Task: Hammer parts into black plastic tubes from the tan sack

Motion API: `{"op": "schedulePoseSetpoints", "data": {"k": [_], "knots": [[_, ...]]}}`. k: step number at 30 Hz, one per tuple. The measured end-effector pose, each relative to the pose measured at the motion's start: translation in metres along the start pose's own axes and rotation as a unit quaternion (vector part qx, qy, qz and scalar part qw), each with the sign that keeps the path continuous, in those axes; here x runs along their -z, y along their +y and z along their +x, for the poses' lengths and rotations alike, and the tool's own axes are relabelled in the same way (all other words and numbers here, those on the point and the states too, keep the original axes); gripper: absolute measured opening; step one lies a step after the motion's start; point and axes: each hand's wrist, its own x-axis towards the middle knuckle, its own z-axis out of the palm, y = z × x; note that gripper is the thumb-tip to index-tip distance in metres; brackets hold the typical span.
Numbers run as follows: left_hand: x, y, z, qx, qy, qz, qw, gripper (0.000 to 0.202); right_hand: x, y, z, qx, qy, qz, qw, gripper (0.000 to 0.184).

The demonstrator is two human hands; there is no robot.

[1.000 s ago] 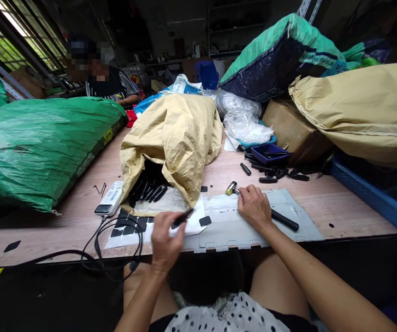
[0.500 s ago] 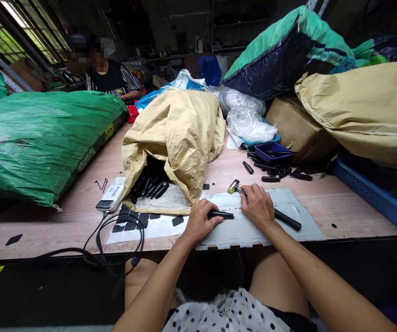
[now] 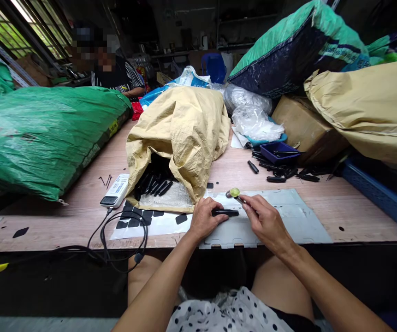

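Observation:
My left hand [image 3: 205,216] is closed on a slim black tube-shaped piece [image 3: 226,212], which lies level over a grey board [image 3: 298,221]. Just to the right, my right hand [image 3: 262,216] grips a small hammer [image 3: 234,193]. The hammer's head, with a yellowish face, is up and left of the fingers, above the black piece and apart from it. Its handle is mostly hidden behind my hand and forearm. Left of my left hand, a tan sack [image 3: 180,124] lies with its mouth towards me, and several black pieces [image 3: 157,184] show inside.
A white device [image 3: 114,191] with a black cable [image 3: 103,230] sits left of the sack. Loose black pieces lie around a purple tray [image 3: 279,152] at the right. A green sack [image 3: 46,138] and a blue basket [image 3: 378,196] flank the table. Another person [image 3: 118,76] sits across.
My right hand has lifted the hammer and turned it, so its yellow face shows more and the handle no longer lies along the board. The left hand still holds the black piece. The view has shifted slightly.

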Motion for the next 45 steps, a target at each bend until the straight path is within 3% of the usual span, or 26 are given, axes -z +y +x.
{"op": "schedulePoseSetpoints", "data": {"k": [6,12,17,23,28,32,35,40,45], "knots": [[0.001,-0.001,-0.001,0.003,0.006,-0.015,1.0,0.016,-0.005,-0.015,-0.021,0.023,-0.038,-0.001,0.999,0.035],[0.0,-0.005,-0.002,-0.017,0.008,-0.027,0.999,0.018,-0.008,-0.02,-0.025,0.046,-0.014,-0.019,0.999,0.041],[0.0,-0.005,-0.002,-0.015,0.009,-0.013,1.0,0.015,-0.01,-0.02,-0.025,0.032,-0.068,-0.079,0.994,0.041],[-0.002,-0.007,-0.002,-0.017,0.009,-0.024,1.0,0.017,0.001,-0.017,-0.028,0.049,0.007,-0.04,0.998,0.044],[-0.004,-0.01,-0.002,-0.027,0.02,-0.024,0.999,0.018,0.001,-0.011,-0.032,0.022,-0.037,-0.08,0.996,0.037],[-0.002,-0.008,-0.002,-0.022,0.012,-0.016,1.0,0.017,0.01,-0.001,-0.013,-0.005,0.023,-0.104,0.994,0.036],[-0.001,-0.006,-0.002,-0.023,0.013,-0.012,1.0,0.019,0.012,0.016,0.008,-0.041,0.017,-0.168,0.985,0.034],[0.001,-0.005,-0.003,-0.024,0.008,0.002,1.0,0.021,-0.007,0.055,0.028,-0.042,-0.022,-0.256,0.966,0.031],[0.001,-0.004,-0.004,-0.024,0.005,0.007,1.0,0.02,-0.027,0.068,0.03,-0.037,0.007,-0.304,0.952,0.03]]}}
